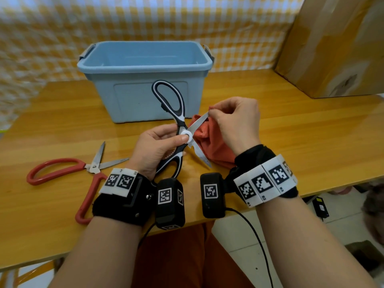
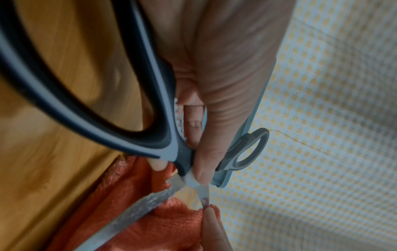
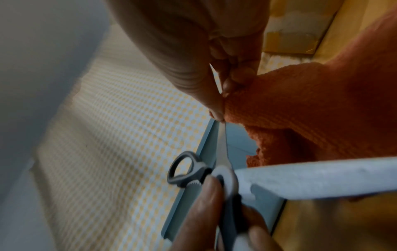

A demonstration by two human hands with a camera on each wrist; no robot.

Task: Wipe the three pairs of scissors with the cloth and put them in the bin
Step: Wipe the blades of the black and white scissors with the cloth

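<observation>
Near the table's front edge my left hand (image 1: 154,146) grips the black-and-white scissors (image 1: 180,129) at their white pivot, blades spread wide above the wood, while my right hand (image 1: 234,121) pinches the orange cloth (image 1: 209,140) around the upper blade's tip, the blue bin (image 1: 145,80) standing beyond.

No readable words, brands or numbers appear anywhere. The only signs are black-and-white square code markers on the white wrist bands (image 1: 265,180) and on the black camera boxes (image 1: 170,202); these cannot be read as text.
</observation>
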